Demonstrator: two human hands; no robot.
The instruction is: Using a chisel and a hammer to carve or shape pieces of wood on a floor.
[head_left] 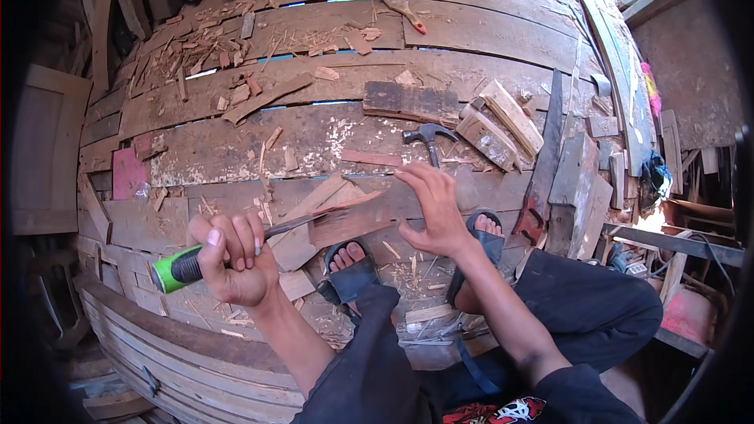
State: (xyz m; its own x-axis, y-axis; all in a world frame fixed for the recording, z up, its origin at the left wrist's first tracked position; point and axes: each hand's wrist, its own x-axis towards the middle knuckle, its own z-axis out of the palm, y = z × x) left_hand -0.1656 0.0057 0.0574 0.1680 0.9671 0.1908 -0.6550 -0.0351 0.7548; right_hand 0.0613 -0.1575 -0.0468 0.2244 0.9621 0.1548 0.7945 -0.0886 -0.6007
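Note:
My left hand [236, 259] is closed around the green and black handle of a chisel [184, 268]. Its long metal blade points right, and the tip meets a short piece of wood [345, 224] with a split, splintered upper edge. My right hand [432, 212] hovers at the right end of that wood, fingers and thumb spread apart with nothing seen between them. Whether its fingertips touch the wood, I cannot tell. My sandalled feet stand on either side below, the left one close to the wood.
A claw hammer [430, 137] lies beyond my right hand, near stacked wood blocks [491, 137]. A handsaw [542, 165] rests to the right. Wood chips [208, 51] litter the plank floor [471, 39], where a paintbrush [402, 8] lies at the far side. A slatted wooden piece [181, 345] runs along the lower left.

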